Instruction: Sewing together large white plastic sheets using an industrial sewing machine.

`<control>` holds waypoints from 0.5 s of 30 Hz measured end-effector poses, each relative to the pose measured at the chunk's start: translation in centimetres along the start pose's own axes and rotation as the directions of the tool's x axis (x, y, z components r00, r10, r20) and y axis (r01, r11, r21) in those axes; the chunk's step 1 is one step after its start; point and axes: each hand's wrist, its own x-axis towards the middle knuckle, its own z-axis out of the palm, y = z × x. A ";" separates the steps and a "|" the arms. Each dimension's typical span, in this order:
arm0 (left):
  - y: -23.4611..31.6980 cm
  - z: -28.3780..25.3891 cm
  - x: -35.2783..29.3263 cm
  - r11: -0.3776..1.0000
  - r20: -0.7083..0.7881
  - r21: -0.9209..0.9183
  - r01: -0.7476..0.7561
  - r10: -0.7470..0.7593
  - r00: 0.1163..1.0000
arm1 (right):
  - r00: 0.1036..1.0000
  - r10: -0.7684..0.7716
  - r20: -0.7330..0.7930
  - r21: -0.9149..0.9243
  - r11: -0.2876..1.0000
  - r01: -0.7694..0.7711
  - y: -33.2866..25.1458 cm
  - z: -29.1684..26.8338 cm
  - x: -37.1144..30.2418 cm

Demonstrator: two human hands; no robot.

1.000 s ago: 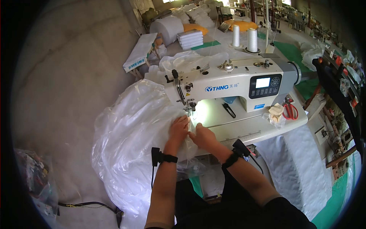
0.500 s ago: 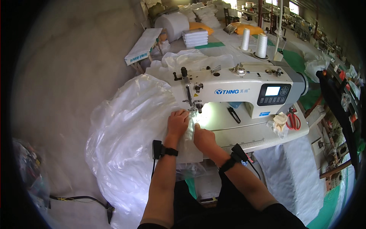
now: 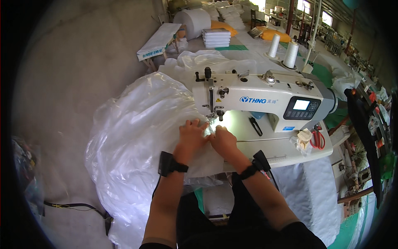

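A large, crumpled sheet of translucent white plastic (image 3: 137,124) spills over the left of the sewing table and hangs down its front. On that sheet, just left of and below the needle area, my left hand (image 3: 193,135) lies flat with its fingers spread. Close beside it, my right hand (image 3: 224,140) is closed, pinching the sheet's edge in front of the presser foot (image 3: 212,117). The hands nearly touch. Above them stands a white sewing machine (image 3: 240,88), its lamp lighting the bed by the needle. Exactly how the sheet sits under the foot is too bright to tell.
Black thread snips (image 3: 256,126) lie on the machine bed. Red-handled scissors (image 3: 318,138) and a beige scrap (image 3: 304,137) sit at its right end. Two white thread cones (image 3: 273,46) stand behind. White quilted material (image 3: 309,195) hangs at the front right. A cable (image 3: 74,206) crosses the floor.
My left hand's fingers have spread apart on the sheet. My right hand has moved up closer to the needle, its thumb now tucked in. The view has shifted slightly.
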 end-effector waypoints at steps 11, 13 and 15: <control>-2.0 2.1 2.1 0.941 -0.024 -0.316 -0.122 0.121 0.992 | 1.000 -0.024 0.008 -0.300 0.954 0.025 -0.2 2.6 1.0; -1.4 2.6 1.9 0.964 -0.054 -0.252 -0.086 0.075 0.996 | 0.999 -0.024 0.028 -0.241 0.970 0.030 0.1 2.4 1.2; -1.2 2.7 1.6 0.979 -0.040 -0.200 -0.031 0.023 0.999 | 0.998 -0.003 0.057 -0.209 0.978 0.015 0.5 2.2 1.4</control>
